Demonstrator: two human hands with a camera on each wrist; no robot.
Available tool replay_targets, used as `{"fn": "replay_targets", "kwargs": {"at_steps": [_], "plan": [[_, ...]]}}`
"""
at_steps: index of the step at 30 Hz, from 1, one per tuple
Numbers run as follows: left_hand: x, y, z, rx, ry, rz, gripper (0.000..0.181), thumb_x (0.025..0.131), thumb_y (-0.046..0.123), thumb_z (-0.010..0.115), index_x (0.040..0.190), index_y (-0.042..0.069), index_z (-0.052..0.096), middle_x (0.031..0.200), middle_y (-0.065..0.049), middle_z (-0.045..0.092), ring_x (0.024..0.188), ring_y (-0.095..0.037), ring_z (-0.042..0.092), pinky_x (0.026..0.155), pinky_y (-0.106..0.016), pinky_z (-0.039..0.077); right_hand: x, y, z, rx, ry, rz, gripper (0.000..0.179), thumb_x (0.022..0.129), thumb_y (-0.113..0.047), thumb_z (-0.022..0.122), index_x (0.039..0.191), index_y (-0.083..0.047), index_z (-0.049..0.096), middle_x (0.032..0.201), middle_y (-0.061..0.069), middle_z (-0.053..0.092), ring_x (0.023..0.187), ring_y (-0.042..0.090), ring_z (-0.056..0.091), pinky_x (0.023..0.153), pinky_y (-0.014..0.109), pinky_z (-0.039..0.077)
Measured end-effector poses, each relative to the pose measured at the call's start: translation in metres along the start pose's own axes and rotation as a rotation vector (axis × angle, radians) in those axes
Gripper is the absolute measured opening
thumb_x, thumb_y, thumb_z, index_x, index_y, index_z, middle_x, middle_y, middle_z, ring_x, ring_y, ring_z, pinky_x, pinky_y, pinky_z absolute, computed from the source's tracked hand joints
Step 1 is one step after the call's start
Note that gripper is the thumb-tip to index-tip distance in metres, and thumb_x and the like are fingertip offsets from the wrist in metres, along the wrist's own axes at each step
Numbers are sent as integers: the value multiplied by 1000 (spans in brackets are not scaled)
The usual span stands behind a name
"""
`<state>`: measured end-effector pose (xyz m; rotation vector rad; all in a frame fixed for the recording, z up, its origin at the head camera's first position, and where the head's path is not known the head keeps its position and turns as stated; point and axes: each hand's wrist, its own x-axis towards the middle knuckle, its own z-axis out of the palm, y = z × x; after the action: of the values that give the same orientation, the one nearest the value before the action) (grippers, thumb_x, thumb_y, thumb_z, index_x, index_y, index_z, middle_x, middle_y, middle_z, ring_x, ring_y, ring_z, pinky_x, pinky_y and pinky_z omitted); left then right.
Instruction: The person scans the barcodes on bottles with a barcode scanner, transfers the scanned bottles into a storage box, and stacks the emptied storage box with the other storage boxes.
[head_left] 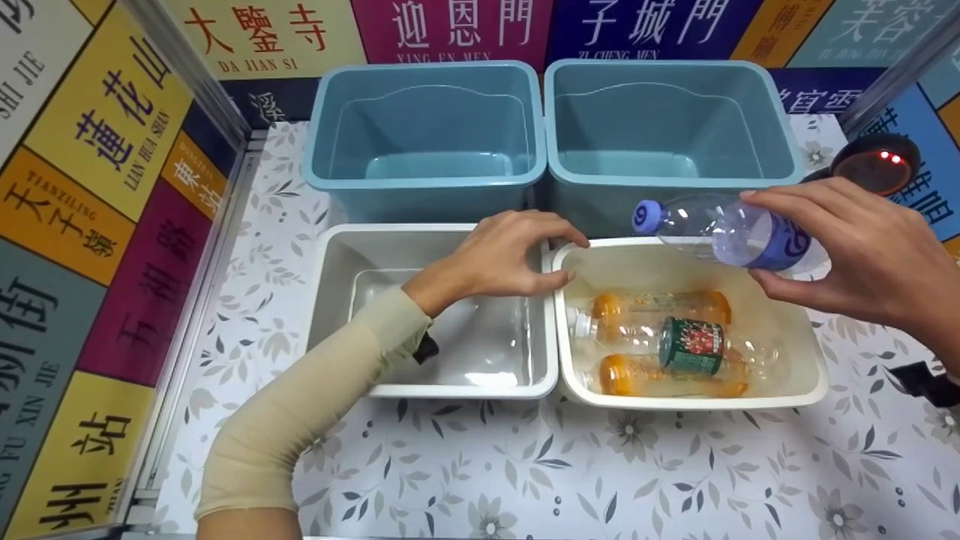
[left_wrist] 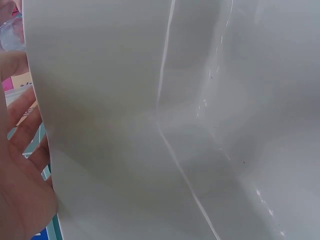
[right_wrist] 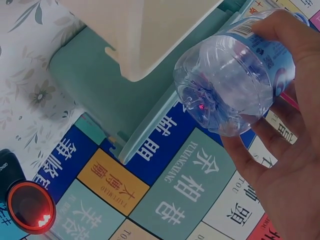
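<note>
One clear bottle, clamped sideways in the grip of the right hand above the cream bin right of centre, looks mid-transfer to me, so next it likely needs steering clear of the rim, the left hand mid-frame with thumb and fingers apart.

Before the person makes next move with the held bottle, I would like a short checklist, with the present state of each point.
1. Right hand grips the blue-labelled bottle with thumb and fingers: ok.
2. Blue cap is on its neck: ok.
3. Cream bin has room for another: ok, probably; three bottles lie low in it.
4. Left hand is away from that bin: not ok; its fingertips are at the rim nearest the grey bin.
5. Held bottle is fully over the cream bin: cannot tell.
</note>
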<state>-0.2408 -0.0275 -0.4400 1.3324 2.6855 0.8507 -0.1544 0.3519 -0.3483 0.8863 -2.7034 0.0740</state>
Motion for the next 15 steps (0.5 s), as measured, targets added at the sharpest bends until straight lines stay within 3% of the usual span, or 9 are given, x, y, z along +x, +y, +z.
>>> {"fn": "replay_targets", "kwargs": {"at_steps": [1, 3, 6, 8, 10, 13, 15], "plan": [[0, 0, 0, 0, 1, 0, 41, 85, 55, 62, 124, 41, 65, 122, 21, 66, 111, 0, 59, 88, -29, 48, 0, 1, 0, -2, 2, 5, 92, 83, -85, 36, 150, -23, 48, 133, 18, 61, 112, 37, 56, 80, 62, 53], [0, 0, 0, 0, 3, 1, 41, 86, 55, 62, 124, 41, 66, 122, 22, 66, 112, 0, 58, 90, -29, 48, -1, 2, -2, 0, -2, 23, 90, 81, -80, 53, 151, -24, 47, 133, 18, 60, 113, 38, 55, 81, 63, 53], [0, -1, 0, -1, 3, 2, 41, 86, 55, 61, 124, 41, 66, 123, 22, 66, 113, 1, 58, 92, -29, 47, -2, 5, -2, 9, -13, 52, 90, 74, -58, 77, 151, -25, 46, 135, 19, 59, 115, 39, 54, 83, 66, 51], [0, -1, 0, -1, 3, 4, 41, 86, 55, 61, 124, 41, 66, 123, 22, 66, 113, 1, 58, 92, -29, 47, -3, 7, -3, 13, -11, 66, 92, 69, -45, 83, 151, -25, 46, 137, 18, 59, 117, 39, 53, 86, 66, 50], [0, -1, 1, -1, 2, 6, 41, 86, 55, 61, 124, 40, 66, 123, 21, 66, 112, 1, 59, 91, -29, 48, -5, 11, -2, 17, 1, 72, 89, 73, -53, 78, 151, -25, 46, 137, 17, 59, 118, 38, 53, 92, 63, 50], [0, 0, 1, -1, 3, 7, 42, 86, 55, 61, 124, 40, 66, 123, 21, 66, 112, 0, 59, 90, -29, 48, -7, 16, -1, 12, 29, 72, 87, 81, -73, 58, 151, -23, 46, 138, 18, 58, 120, 39, 52, 106, 53, 45], [0, 0, 1, -3, 3, 9, 42, 86, 55, 61, 124, 40, 66, 123, 21, 66, 112, 0, 59, 90, -29, 48, -9, 20, 1, 19, 44, 73, 89, 84, -78, 47, 152, -21, 46, 139, 19, 58, 123, 40, 51, 115, 47, 38]]}}
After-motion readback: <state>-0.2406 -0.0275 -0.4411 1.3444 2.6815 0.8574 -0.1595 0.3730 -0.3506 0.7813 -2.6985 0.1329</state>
